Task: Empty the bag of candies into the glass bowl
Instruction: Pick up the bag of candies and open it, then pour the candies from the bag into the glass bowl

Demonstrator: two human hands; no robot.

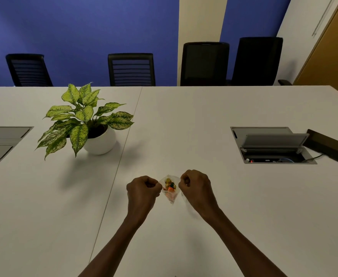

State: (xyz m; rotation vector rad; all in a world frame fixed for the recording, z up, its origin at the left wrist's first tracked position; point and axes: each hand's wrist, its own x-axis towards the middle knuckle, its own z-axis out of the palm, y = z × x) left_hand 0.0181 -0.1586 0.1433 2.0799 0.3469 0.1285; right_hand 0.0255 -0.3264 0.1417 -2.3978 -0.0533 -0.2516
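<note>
- A big white table (204, 120) fills most of the view.
- An open hatch (272, 145) in the table on the right shows wires inside.
- A white pot (102, 143) on the left holds a leafy green plant (84, 116).
- The left hand (143, 191) is curled shut and pinches one top corner of the bag.
- The right hand (197, 188) is curled shut and pinches the other corner.
- The small clear bag (170, 189) hangs between the hands, over the table.
- Gold, orange and blue candies (169, 185) sit inside it.
- Something faint and clear shows by the right wrist; I cannot tell what it is.
</note>
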